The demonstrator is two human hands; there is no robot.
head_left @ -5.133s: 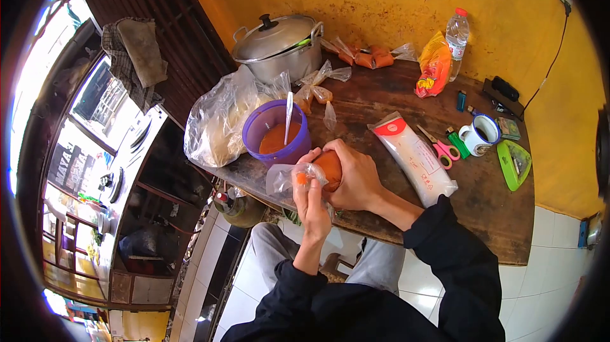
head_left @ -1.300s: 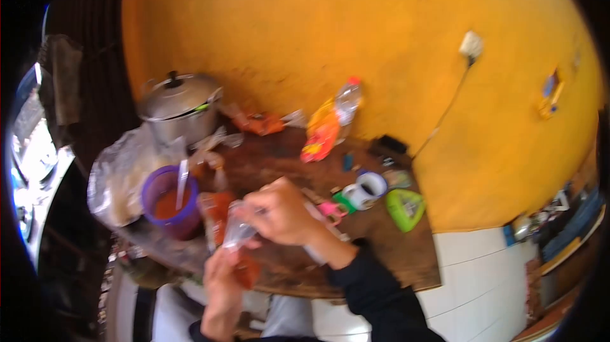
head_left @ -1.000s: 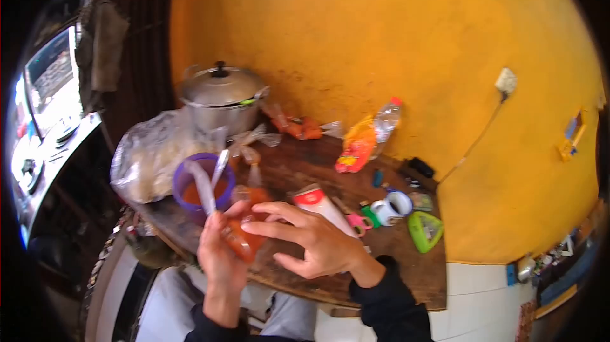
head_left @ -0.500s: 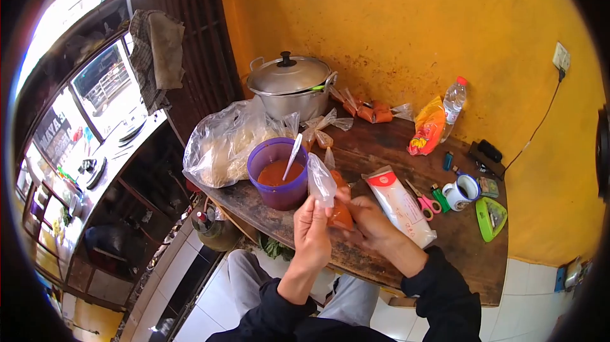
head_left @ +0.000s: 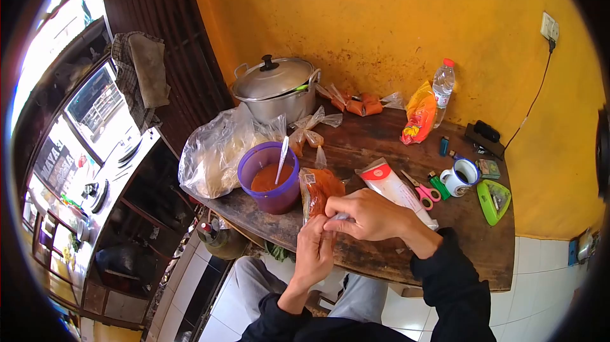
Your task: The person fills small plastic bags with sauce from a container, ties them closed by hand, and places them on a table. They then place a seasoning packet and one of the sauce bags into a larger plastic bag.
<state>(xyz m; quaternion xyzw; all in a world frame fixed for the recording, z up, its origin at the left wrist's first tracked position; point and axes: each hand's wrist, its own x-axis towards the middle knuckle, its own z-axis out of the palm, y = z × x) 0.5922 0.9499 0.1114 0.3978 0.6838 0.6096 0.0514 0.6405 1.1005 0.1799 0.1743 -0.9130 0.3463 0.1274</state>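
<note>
My left hand (head_left: 312,254) and my right hand (head_left: 372,215) meet at the table's front edge, both closed on the gathered clear plastic of a small bag. An orange-filled bag (head_left: 325,183) lies just beyond my fingers; whether it is the same bag I cannot tell. Left of it stands a purple container (head_left: 270,201) of orange-brown sauce with a spoon (head_left: 282,159) in it. To the right lies a white and red plastic packet (head_left: 394,188), partly behind my right hand.
Behind are a lidded pot (head_left: 276,88), a large clear bag (head_left: 219,157), tied orange bags (head_left: 365,105) and a water bottle (head_left: 443,88). Pink scissors (head_left: 426,194), a mug (head_left: 460,180) and a green case (head_left: 492,202) sit at the right.
Both hands have come together on the plastic, the right one moving over beside the left. The clear bag is no longer held upright. The view has shifted slightly.
</note>
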